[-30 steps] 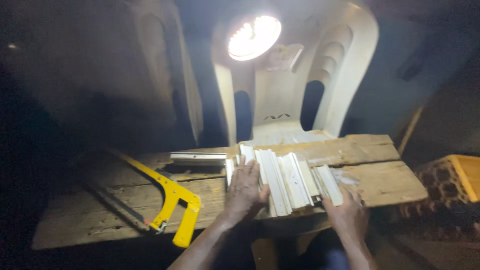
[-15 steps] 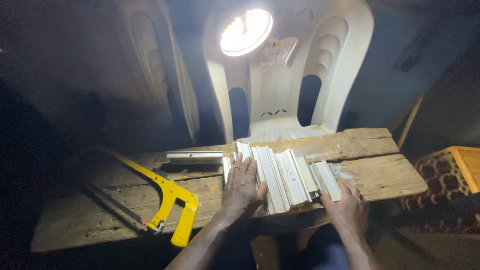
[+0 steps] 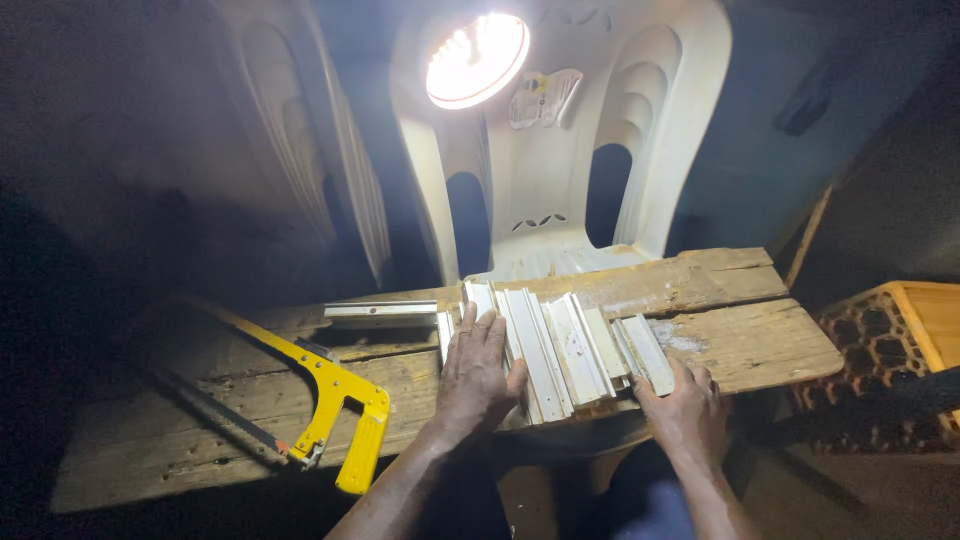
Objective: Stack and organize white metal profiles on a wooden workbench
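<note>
Left hand [image 3: 478,372] flat, fingers spread on cut metal strips [image 3: 560,350] | right hand [image 3: 685,408] at near counter [image 3: 760,345] edge, fingers curled against strips' ends | pieces appear cut, being aligned; hacksaw [image 3: 330,400] idle.

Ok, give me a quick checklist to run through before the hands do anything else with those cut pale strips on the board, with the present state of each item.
1. Left hand lies flat on the left end of the row of pale strips: ok.
2. Right hand is at the near end of the rightmost strips, at the board's edge: ok.
3. Strips lie side by side on the wooden board: ok; the near ends look uneven.
4. Yellow hacksaw lies on the board apart from both hands: ok.
5. The single strip lying crosswise is apart from the row: ok.
6. Whether the board is fixed: cannot tell.
7. Lamp lights the work: ok.
</note>
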